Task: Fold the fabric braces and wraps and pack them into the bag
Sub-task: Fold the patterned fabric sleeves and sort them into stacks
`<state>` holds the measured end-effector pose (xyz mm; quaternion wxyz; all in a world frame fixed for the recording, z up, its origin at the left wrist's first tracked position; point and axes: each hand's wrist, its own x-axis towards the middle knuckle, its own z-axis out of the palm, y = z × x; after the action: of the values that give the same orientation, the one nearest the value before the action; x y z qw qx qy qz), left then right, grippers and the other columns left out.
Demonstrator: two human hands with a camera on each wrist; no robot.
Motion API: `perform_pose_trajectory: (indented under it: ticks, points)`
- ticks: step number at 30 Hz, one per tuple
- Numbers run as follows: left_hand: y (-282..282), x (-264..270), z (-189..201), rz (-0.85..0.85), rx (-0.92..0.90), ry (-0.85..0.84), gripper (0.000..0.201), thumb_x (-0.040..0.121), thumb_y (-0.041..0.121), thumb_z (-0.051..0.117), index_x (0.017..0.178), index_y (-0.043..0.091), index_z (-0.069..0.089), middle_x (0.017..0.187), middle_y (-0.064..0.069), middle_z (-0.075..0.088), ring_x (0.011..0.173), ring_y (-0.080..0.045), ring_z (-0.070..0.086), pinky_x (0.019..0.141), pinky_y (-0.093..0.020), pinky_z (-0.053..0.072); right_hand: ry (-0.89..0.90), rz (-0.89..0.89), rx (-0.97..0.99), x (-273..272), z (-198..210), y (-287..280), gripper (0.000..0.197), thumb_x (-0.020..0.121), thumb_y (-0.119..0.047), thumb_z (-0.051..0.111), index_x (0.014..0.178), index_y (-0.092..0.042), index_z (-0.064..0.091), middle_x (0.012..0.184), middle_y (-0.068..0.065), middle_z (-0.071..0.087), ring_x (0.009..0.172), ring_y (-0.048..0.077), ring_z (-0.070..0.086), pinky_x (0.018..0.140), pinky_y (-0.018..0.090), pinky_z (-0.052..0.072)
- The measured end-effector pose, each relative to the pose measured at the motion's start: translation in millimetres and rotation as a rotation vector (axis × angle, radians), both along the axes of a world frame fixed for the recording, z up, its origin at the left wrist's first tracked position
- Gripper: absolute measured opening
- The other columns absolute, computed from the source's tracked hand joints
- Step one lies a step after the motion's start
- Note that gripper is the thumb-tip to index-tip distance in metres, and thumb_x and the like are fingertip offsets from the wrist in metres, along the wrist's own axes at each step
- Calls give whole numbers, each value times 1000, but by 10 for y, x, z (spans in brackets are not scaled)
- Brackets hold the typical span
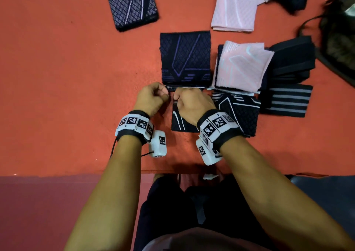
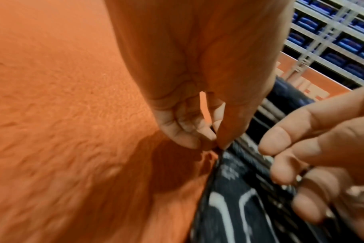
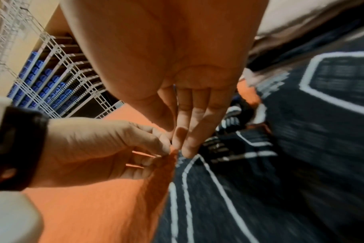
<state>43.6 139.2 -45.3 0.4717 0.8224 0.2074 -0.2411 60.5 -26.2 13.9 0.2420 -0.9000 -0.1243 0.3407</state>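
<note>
A black brace with white lines (image 1: 238, 112) lies flat on the orange table (image 1: 67, 78), just in front of me. Both hands meet at its far left corner. My left hand (image 1: 166, 94) pinches that corner between thumb and forefinger, clearly shown in the left wrist view (image 2: 215, 144). My right hand (image 1: 175, 97) pinches the same edge right beside it, thumb against fingers (image 3: 180, 148), and its wrist covers part of the brace (image 3: 218, 205). The dark bag (image 1: 338, 45) sits at the right edge, partly out of view.
Beyond the hands lie a black brace with purple lines (image 1: 185, 58), a pink brace on a stack (image 1: 244, 66), black wraps (image 1: 292, 58) and a grey-striped wrap (image 1: 286, 101). Farther back lie a folded black brace (image 1: 132, 6) and a pink one (image 1: 234, 8).
</note>
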Motion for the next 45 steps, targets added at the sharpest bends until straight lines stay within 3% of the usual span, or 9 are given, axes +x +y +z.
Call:
perform_pose_trajectory:
  ticks: [7, 13, 18, 23, 26, 28, 36, 41, 45]
  points:
    - [503, 526, 353, 100, 38, -48, 30, 87, -7, 59, 80, 22, 56, 75, 7, 60, 68, -6, 55, 60, -5, 43, -51, -21, 19, 606, 406, 402, 17, 91, -17, 47, 91, -22, 63, 86, 5, 69, 83, 34, 64, 77, 43, 55]
    - [859, 1061, 423, 205, -28, -37, 23, 89, -6, 64, 101, 11, 53, 81, 6, 56, 71, -4, 55, 55, -5, 44, -142, -34, -11, 1356, 511, 848, 20, 93, -20, 50, 107, -17, 63, 104, 11, 68, 94, 36, 64, 83, 42, 55]
    - [1187, 1353, 264, 227, -1, 28, 40, 87, -2, 66, 123, 11, 53, 97, 2, 58, 73, -8, 57, 61, -16, 48, -40, 2, -81, 1749, 288, 1346, 30, 94, -21, 51, 123, -14, 56, 121, 13, 61, 108, 36, 61, 90, 43, 53]
    - [1384, 1575, 85, 189, 79, 57, 56, 85, 11, 67, 135, 31, 52, 126, -13, 50, 110, -28, 57, 95, -38, 52, 56, -78, -153, 2102, -1, 1529, 48, 90, -23, 57, 135, -12, 42, 130, 16, 43, 103, 36, 59, 90, 44, 53]
    - [1463, 1692, 0, 206, 0, 20, 65, 79, 15, 66, 136, 42, 50, 129, -4, 46, 119, -21, 55, 110, -40, 43, 104, -160, -153, 2257, -140, 1598, 56, 87, -25, 61, 137, -16, 37, 127, 15, 42, 102, 36, 57, 90, 45, 54]
    - [1508, 1798, -69, 247, -61, -11, 67, 72, 20, 65, 131, 49, 51, 134, -3, 51, 119, -18, 58, 108, -44, 47, 130, -185, -161, 2329, -201, 1642, 60, 87, -22, 63, 139, -15, 34, 130, 16, 38, 101, 34, 56, 91, 45, 54]
    - [1352, 1943, -1, 227, -72, -76, 28, 98, 9, 52, 123, 18, 61, 126, -4, 61, 115, -23, 60, 101, -37, 50, 110, -156, -60, 2368, -247, 1691, 55, 90, -10, 60, 140, -18, 39, 123, 14, 47, 108, 33, 57, 89, 36, 51]
    - [1282, 1678, -10, 328, -114, -144, 37, 94, 2, 48, 117, 26, 62, 124, -3, 63, 113, -23, 61, 100, -43, 52, 57, -176, 15, 2193, -98, 1603, 49, 88, -6, 58, 135, -16, 46, 128, 13, 53, 110, 30, 59, 93, 38, 52]
    - [1199, 1362, 14, 346, -143, -156, 49, 87, -12, 45, 124, 18, 59, 127, -5, 62, 116, -20, 60, 104, -42, 50, 51, -130, 33, 1833, 41, 1565, 47, 90, -14, 60, 136, -15, 47, 130, 13, 52, 108, 31, 61, 95, 41, 52]
